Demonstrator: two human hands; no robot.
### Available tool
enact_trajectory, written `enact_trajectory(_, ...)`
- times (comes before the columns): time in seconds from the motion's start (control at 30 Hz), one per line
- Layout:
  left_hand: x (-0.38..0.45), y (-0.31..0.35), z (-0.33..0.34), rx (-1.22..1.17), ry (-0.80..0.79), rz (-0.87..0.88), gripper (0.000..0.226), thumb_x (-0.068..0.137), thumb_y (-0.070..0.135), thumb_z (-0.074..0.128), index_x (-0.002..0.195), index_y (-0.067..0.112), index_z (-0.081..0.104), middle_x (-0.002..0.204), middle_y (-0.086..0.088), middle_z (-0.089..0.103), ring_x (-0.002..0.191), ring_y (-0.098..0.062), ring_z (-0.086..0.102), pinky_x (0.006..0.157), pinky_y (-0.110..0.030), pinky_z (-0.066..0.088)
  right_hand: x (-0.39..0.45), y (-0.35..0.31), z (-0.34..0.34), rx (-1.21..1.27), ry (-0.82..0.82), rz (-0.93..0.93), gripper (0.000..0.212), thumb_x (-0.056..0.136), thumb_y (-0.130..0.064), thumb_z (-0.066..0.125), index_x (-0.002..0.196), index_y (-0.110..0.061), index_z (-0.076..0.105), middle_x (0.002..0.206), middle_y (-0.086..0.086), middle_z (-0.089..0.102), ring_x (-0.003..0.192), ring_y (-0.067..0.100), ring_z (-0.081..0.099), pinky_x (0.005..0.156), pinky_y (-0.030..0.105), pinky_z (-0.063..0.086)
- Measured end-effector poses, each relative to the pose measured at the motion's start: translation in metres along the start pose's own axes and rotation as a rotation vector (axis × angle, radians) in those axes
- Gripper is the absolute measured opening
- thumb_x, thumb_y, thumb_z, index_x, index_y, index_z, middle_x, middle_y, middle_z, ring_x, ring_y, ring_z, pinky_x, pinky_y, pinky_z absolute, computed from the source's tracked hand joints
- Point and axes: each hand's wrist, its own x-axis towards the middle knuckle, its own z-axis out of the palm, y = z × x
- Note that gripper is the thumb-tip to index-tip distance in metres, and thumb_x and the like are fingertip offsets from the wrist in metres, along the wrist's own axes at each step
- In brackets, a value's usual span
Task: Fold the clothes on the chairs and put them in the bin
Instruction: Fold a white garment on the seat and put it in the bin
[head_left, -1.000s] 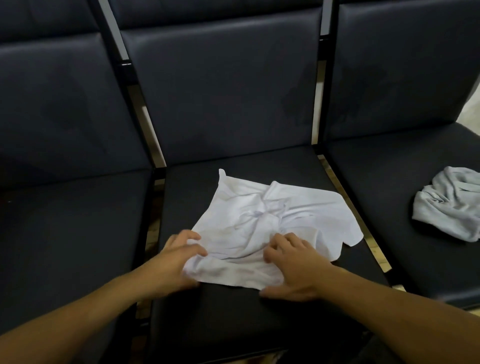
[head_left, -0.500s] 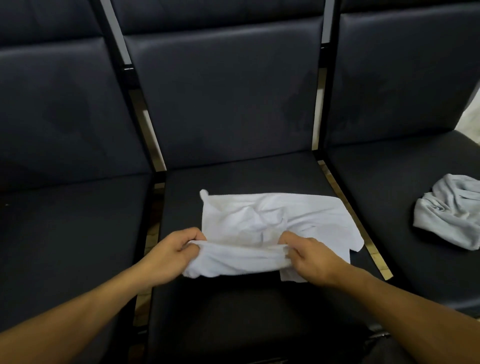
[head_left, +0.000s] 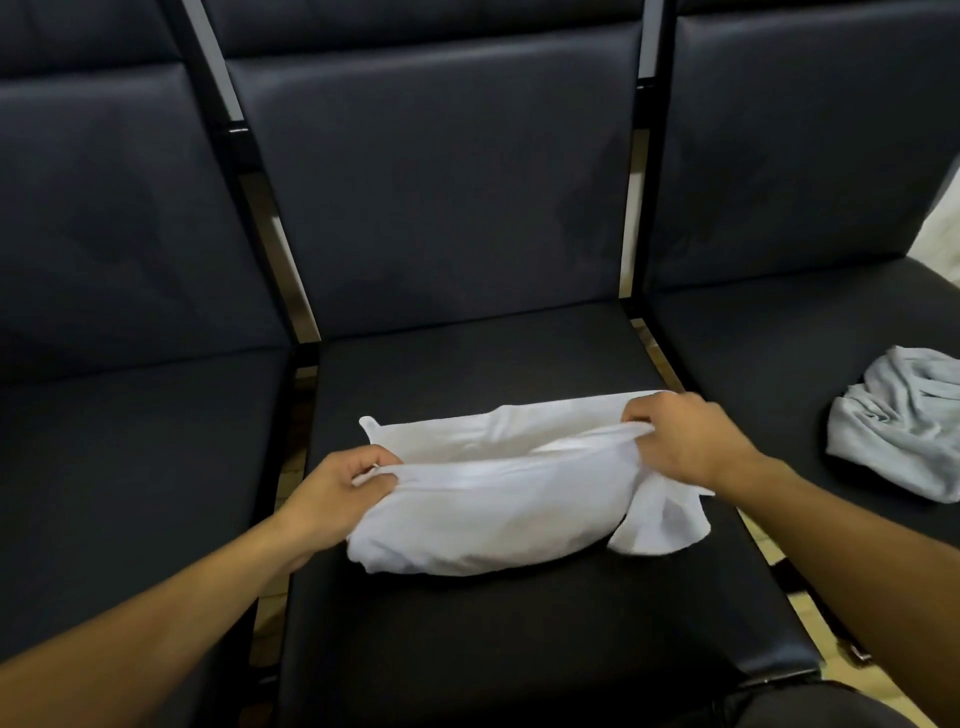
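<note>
On the middle seat (head_left: 467, 613), the left hand (head_left: 332, 499) pinches one end of the white cloth's (head_left: 493, 514) raised edge and the right hand (head_left: 680, 441) pinches the other, the cloth sagging between them onto the seat, with a crumpled grey cloth (head_left: 898, 426) on the right seat (head_left: 779, 353) beyond.

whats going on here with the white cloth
A person is folding a white garment on the seat of the middle chair. The left hand pinches one end of a raised edge and the right hand pinches the other, with the cloth doubling over itself between them. A crumpled grey garment lies unfolded on the seat of the chair to the right. No bin is in view.
</note>
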Motion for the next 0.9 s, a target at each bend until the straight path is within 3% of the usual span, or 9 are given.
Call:
enact_trajectory(0.17, 0.003, 0.008, -0.016, -0.043, 0.043, 0.063, 0.017, 0.1, 0.013, 0.062, 0.095, 0.018, 0.077, 0.095, -0.003, 0.076, 0.094, -0.025, 0.072, 0.081, -0.036, 0.056, 0.025, 0.025, -0.017, 0.407, 0.12, 0.189, 0.029, 0.092, -0.006, 0.05, 0.089, -0.025, 0.071, 0.093, 0.0, 0.068, 0.087, 0.022, 0.064, 0.073, 0.037, 0.054)
enact_trajectory(0.27, 0.016, 0.016, -0.026, -0.037, 0.099, 0.067, 0.015, 0.099, 0.013, 0.063, 0.095, 0.017, 0.077, 0.096, -0.001, 0.076, 0.093, -0.02, 0.072, 0.083, -0.034, 0.056, 0.042, 0.035, -0.019, 0.412, 0.112, 0.282, 0.029, 0.094, -0.005, 0.047, 0.093, -0.022, 0.07, 0.1, 0.007, 0.066, 0.092, 0.026, 0.062, 0.075, 0.04, 0.056)
enact_trajectory(0.47, 0.05, 0.022, -0.024, 0.018, 0.139, 0.023, 0.016, 0.1, 0.023, 0.064, 0.093, 0.025, 0.078, 0.094, 0.009, 0.076, 0.092, -0.011, 0.071, 0.08, -0.029, 0.056, 0.052, 0.051, -0.006, 0.395, 0.123, 0.43, 0.031, 0.093, -0.006, 0.045, 0.104, -0.017, 0.072, 0.094, 0.011, 0.069, 0.082, 0.028, 0.067, 0.078, 0.043, 0.06)
enact_trajectory(0.57, 0.068, 0.024, -0.025, 0.041, 0.192, 0.098, 0.015, 0.1, 0.027, 0.063, 0.096, 0.026, 0.078, 0.093, 0.008, 0.076, 0.093, -0.013, 0.072, 0.081, -0.032, 0.058, 0.055, 0.06, 0.001, 0.463, 0.197, 0.425, 0.033, 0.095, -0.009, 0.045, 0.111, -0.018, 0.071, 0.104, 0.011, 0.068, 0.091, 0.031, 0.064, 0.082, 0.046, 0.059)
enact_trajectory(0.63, 0.084, 0.027, -0.03, 0.075, 0.26, 0.114, 0.018, 0.1, 0.034, 0.062, 0.11, 0.025, 0.074, 0.104, 0.004, 0.073, 0.104, -0.021, 0.069, 0.085, -0.034, 0.055, 0.057, 0.063, 0.001, 0.459, 0.248, 0.421, 0.032, 0.098, -0.014, 0.047, 0.123, -0.017, 0.066, 0.109, 0.011, 0.066, 0.094, 0.03, 0.062, 0.08, 0.041, 0.056)
enact_trajectory(0.73, 0.093, 0.026, -0.025, 0.493, 0.324, -0.027, 0.059, 0.097, 0.059, 0.054, 0.146, 0.028, 0.044, 0.141, -0.009, 0.044, 0.13, -0.034, 0.045, 0.103, -0.046, 0.041, 0.05, 0.055, 0.007, 0.192, 0.268, 0.325, 0.044, 0.099, -0.027, 0.054, 0.142, -0.019, 0.047, 0.13, 0.012, 0.052, 0.118, 0.034, 0.05, 0.094, 0.046, 0.047)
enact_trajectory(0.8, 0.077, 0.023, 0.0, 0.809, 0.362, 0.107, 0.067, 0.096, 0.067, 0.044, 0.151, 0.029, 0.037, 0.146, -0.006, 0.034, 0.131, -0.034, 0.037, 0.106, -0.051, 0.035, 0.039, 0.041, 0.022, 0.04, 0.33, 0.071, 0.044, 0.098, -0.028, 0.053, 0.141, -0.021, 0.046, 0.138, 0.01, 0.044, 0.127, 0.035, 0.042, 0.101, 0.049, 0.044)
enact_trajectory(0.9, 0.051, 0.014, 0.052, 0.925, 0.155, 0.316, 0.078, 0.091, 0.074, 0.022, 0.155, 0.031, 0.031, 0.157, -0.006, 0.029, 0.14, -0.033, 0.034, 0.113, -0.051, 0.031, 0.022, 0.019, 0.063, -0.068, 0.176, -0.318, 0.052, 0.098, -0.044, 0.031, 0.145, -0.029, 0.045, 0.146, 0.003, 0.043, 0.132, 0.029, 0.042, 0.111, 0.044, 0.036)
